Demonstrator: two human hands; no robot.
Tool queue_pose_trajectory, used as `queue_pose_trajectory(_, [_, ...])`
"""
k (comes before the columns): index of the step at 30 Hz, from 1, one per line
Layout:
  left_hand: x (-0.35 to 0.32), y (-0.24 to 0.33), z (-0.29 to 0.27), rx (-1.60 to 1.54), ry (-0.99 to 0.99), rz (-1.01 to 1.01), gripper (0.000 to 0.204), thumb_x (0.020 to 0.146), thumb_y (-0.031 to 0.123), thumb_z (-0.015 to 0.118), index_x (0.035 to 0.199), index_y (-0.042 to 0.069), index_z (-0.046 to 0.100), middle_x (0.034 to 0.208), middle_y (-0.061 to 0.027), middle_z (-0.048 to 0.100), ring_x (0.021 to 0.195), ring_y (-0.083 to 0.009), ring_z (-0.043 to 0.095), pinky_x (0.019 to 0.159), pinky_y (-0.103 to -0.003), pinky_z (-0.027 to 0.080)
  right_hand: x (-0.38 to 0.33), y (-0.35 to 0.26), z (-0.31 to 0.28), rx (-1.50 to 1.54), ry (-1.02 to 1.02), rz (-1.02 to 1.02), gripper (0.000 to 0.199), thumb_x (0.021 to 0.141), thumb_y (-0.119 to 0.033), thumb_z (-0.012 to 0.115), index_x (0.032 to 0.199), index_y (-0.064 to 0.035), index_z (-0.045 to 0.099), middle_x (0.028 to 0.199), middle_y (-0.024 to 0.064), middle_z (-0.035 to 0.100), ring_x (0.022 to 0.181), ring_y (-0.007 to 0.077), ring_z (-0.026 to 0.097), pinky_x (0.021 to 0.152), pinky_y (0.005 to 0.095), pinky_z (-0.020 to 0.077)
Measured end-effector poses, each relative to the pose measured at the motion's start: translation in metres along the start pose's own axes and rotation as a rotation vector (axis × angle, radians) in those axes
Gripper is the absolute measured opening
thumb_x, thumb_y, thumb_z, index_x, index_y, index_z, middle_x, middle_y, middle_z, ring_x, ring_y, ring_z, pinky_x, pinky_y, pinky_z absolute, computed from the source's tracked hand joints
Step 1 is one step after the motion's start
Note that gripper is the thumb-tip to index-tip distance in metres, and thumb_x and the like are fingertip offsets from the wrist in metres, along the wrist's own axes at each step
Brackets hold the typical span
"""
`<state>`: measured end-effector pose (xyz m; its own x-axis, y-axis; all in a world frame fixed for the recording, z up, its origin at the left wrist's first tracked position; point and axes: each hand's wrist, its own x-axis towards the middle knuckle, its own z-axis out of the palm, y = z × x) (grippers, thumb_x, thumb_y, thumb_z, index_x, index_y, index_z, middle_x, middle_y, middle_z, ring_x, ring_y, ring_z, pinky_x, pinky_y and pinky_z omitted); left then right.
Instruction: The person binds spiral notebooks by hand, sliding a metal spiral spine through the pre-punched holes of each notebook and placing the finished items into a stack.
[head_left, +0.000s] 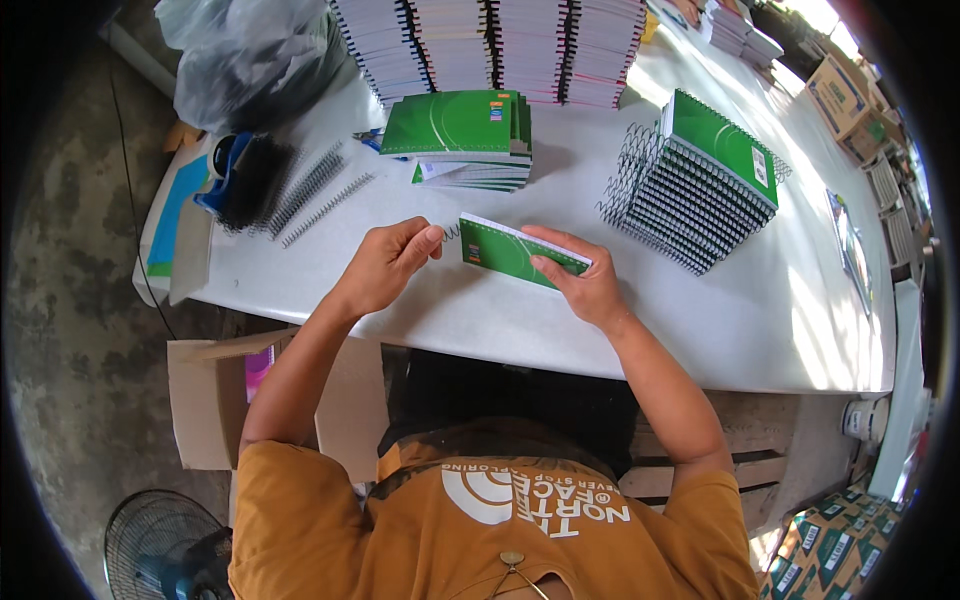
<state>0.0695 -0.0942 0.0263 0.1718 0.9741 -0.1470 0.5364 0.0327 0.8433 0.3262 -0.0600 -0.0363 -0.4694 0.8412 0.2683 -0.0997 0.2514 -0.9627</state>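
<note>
My right hand (592, 285) grips a small green notebook (505, 252) by its right end, thumb on the cover and fingers behind. The notebook is tilted, with a row of holes along its upper edge. At its left end a dark wire coil (452, 233) shows between the notebook and my left hand (388, 264). The left thumb and forefinger are pinched on this coil. How far the coil runs into the holes is too small to tell. Just beyond, a stack of green notebooks (440, 125) without visible coils lies on the white table (480, 330).
Loose coils (322, 195) lie at the left beside a blue tape dispenser (228, 165). Coil-bound green notebooks (700, 190) are piled at the right. Tall stacks of bound books (490, 50) stand at the back. An open cardboard box (205, 400) and a fan (160, 545) are at the lower left.
</note>
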Motion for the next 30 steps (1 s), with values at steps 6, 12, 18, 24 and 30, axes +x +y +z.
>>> queue_pose_trajectory(6, [0.005, 0.001, -0.002, -0.13, -0.076, -0.139, 0.051, 0.096, 0.044, 0.039, 0.071, 0.002, 0.056, 0.051, 0.0019, 0.037, 0.049, -0.0081, 0.033, 0.048, -0.023, 0.03, -0.001, -0.002, 0.001, -0.053, -0.006, -0.07, 0.032, 0.084, -0.001, 0.058, 0.116, -0.0032, 0.059, 0.11, 0.0072, 0.064, 0.099, 0.0107, 0.057, 0.089, 0.0235, 0.0419])
queue_pose_trajectory(12, [0.019, 0.006, -0.011, -0.293, -0.076, -0.086, 0.036, 0.094, 0.035, 0.047, 0.08, 0.004, 0.057, 0.062, 0.0001, 0.048, 0.054, -0.0064, 0.041, 0.052, -0.02, 0.035, -0.004, 0.003, 0.0, -0.062, -0.028, -0.034, 0.032, 0.083, 0.0, 0.059, 0.115, -0.0036, 0.06, 0.107, 0.0073, 0.064, 0.095, 0.0092, 0.056, 0.085, 0.0228, 0.0432])
queue_pose_trajectory(18, [0.015, 0.024, -0.008, 0.478, 0.111, 0.439, 0.01, 0.084, 0.008, 0.062, 0.091, 0.005, 0.056, 0.091, -0.005, 0.056, 0.083, -0.0165, 0.054, 0.076, -0.028, 0.041, -0.003, -0.005, 0.007, -0.022, 0.031, -0.08, 0.027, 0.085, -0.004, 0.059, 0.112, -0.0019, 0.061, 0.099, 0.0075, 0.066, 0.087, 0.0091, 0.057, 0.08, 0.0232, 0.0454])
queue_pose_trajectory(24, [0.008, 0.042, -0.006, 0.702, 0.096, 0.484, 0.02, 0.078, 0.018, 0.067, 0.094, 0.008, 0.06, 0.094, -0.007, 0.058, 0.087, -0.0241, 0.053, 0.086, -0.034, 0.036, -0.009, -0.002, 0.009, -0.149, -0.02, -0.093, 0.027, 0.086, -0.005, 0.058, 0.112, -0.0018, 0.06, 0.097, 0.0112, 0.067, 0.082, 0.013, 0.061, 0.077, 0.0249, 0.0471])
queue_pose_trajectory(30, [-0.005, 0.055, 0.008, 1.019, 0.181, 0.471, 0.037, 0.073, 0.022, 0.07, 0.104, 0.008, 0.055, 0.111, -0.0121, 0.054, 0.112, -0.0317, 0.044, 0.093, -0.038, 0.032, -0.018, -0.008, 0.018, -0.291, 0.026, -0.242, 0.028, 0.084, -0.003, 0.059, 0.111, -0.0048, 0.061, 0.095, 0.0162, 0.065, 0.075, 0.0261, 0.063, 0.068, 0.0288, 0.0482])
